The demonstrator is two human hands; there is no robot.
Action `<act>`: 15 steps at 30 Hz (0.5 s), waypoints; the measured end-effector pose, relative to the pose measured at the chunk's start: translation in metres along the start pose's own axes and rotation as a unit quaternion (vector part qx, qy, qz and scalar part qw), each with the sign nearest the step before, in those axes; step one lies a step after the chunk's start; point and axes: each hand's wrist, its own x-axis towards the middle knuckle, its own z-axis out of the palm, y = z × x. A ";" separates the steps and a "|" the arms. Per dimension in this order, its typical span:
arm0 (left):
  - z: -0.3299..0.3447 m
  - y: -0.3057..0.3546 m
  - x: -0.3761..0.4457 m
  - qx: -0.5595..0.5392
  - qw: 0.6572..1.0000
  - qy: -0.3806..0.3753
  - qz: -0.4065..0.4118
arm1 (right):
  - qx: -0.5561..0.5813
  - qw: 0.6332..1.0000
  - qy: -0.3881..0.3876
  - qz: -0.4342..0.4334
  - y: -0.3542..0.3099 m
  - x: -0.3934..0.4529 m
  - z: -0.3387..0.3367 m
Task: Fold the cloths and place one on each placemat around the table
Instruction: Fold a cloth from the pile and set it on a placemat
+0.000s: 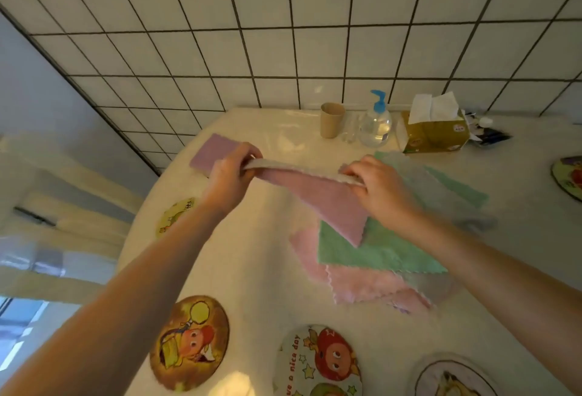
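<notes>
Above the pale table (258,269), both bare forearms reaching forward and converging, wrists bent slightly inward. Left hand (231,175) curled, thumb and fingers pinching one end of a pink cloth (327,203) at its upper edge. Right hand (378,187) likewise curled, pinching the other end of the same edge, knuckles up. Pink cloth stretched taut between the two grips along a doubled top edge showing a whitish underside, its free part hanging down in a point below and between the hands, closer to the right one, tip dangling over a green cloth (371,250). Green cloth lying flat atop a loose pile, with another pink cloth (362,285) under it and greyish layers at the right edge; more green and grey cloth (453,184) spread behind the right hand. Lilac folded cloth (211,151) lying flat just behind the left hand, at the far left edge of the table. Round cartoon placemats around the near side: a brown one (189,342) at lower left, a white one with a red figure (318,364) beside it, a pale one (453,376) at the bottom right, a yellow one (174,216) partly hidden by the left forearm, another (568,176) at the right edge. Along the tiled wall, a paper cup (331,120), a pump bottle (376,121) with a blue top, and a tissue box (433,131).
</notes>
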 end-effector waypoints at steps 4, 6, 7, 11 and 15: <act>-0.063 -0.040 -0.026 0.046 0.998 0.022 -0.038 | 0.009 0.996 0.064 -0.059 -0.054 0.012 0.011; -0.079 -0.059 -0.039 0.064 0.996 0.039 -0.050 | 0.016 0.993 0.083 -0.080 -0.071 0.016 0.017; -0.097 -0.073 -0.054 0.079 0.994 0.054 -0.056 | 0.016 0.992 0.089 -0.092 -0.090 0.016 0.029; -0.130 -0.100 -0.083 0.120 0.987 0.087 -0.064 | 0.013 0.990 0.093 -0.101 -0.124 0.020 0.044; -0.146 -0.118 -0.131 0.100 0.992 0.066 -0.041 | 0.031 0.993 0.054 -0.097 -0.145 -0.009 0.070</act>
